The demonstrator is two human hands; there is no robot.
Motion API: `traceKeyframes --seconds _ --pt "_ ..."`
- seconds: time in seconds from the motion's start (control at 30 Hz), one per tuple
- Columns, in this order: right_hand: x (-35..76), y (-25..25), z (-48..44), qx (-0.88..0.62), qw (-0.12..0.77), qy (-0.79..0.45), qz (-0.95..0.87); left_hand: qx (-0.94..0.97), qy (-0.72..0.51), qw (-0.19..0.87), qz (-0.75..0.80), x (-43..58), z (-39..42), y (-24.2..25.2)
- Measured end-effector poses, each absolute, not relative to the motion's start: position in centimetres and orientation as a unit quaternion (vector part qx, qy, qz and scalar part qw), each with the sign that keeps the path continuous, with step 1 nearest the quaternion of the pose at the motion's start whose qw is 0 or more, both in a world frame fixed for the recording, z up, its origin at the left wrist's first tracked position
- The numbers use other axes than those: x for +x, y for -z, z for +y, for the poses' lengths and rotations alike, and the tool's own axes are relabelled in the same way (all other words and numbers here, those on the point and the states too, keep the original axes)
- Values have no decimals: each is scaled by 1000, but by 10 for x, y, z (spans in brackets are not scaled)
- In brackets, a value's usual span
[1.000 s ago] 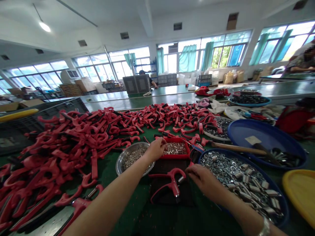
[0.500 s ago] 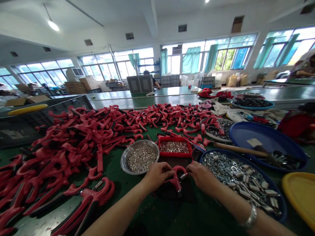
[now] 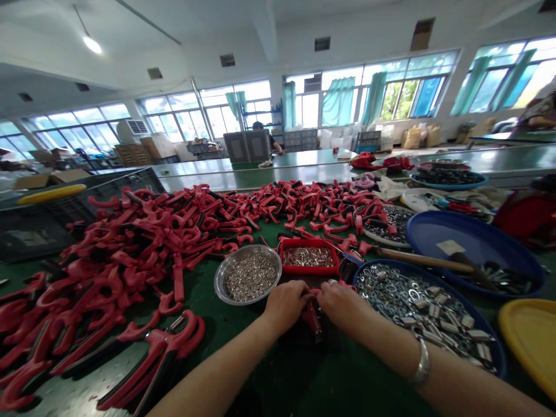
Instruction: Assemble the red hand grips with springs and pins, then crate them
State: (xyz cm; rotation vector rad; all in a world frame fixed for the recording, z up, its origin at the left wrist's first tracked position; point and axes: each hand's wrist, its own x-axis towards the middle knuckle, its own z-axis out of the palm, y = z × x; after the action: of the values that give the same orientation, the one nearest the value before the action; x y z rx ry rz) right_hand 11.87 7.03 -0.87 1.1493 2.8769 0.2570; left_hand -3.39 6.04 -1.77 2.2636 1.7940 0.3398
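A red, hook-ended plier part point(image 3: 311, 322) lies over a dark block at the middle of the green table. My left hand point(image 3: 283, 302) is closed on its left side, fingertips bent around the hooked end. From the right my right hand point(image 3: 342, 302) pinches the same end, the two hands nearly touching. My fingers cover most of the hook and whatever sits inside it. Just beyond them are a metal bowl point(image 3: 219, 285) of small pins and a red tray point(image 3: 284, 267) of pins. Assembled red pliers point(image 3: 167, 347) with a spring lie to the left.
A large pile of red plier parts point(image 3: 165, 231) spreads across the left and back. On the right stand a blue tray point(image 3: 499, 353) of springs and washers, another blue tray point(image 3: 434, 231) with a hammer point(image 3: 425, 260) across it, and a yellow tray point(image 3: 530, 341). Another person point(image 3: 541, 113) sits far right.
My right hand has moved left and over the hooked end, and my left hand has shifted slightly inward. The hook and the spring near it, visible before, are now mostly covered.
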Motion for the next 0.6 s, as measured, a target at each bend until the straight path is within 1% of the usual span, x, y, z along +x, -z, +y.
traceKeyframes --seconds 0.13,0.27,0.37,0.47,0.6 --pt "123 12 75 382 -16 -52 923 756 -131 125 628 -30 61 23" --pt "139 27 74 427 -79 -12 901 753 -147 116 631 -29 56 27" --pt "148 40 68 459 -143 23 877 761 -126 89 630 -31 51 27" --pt "151 49 63 459 -215 69 859 770 -105 68 626 -35 49 23" --pt "152 52 60 447 -245 91 856 773 -59 60 629 -33 51 15"
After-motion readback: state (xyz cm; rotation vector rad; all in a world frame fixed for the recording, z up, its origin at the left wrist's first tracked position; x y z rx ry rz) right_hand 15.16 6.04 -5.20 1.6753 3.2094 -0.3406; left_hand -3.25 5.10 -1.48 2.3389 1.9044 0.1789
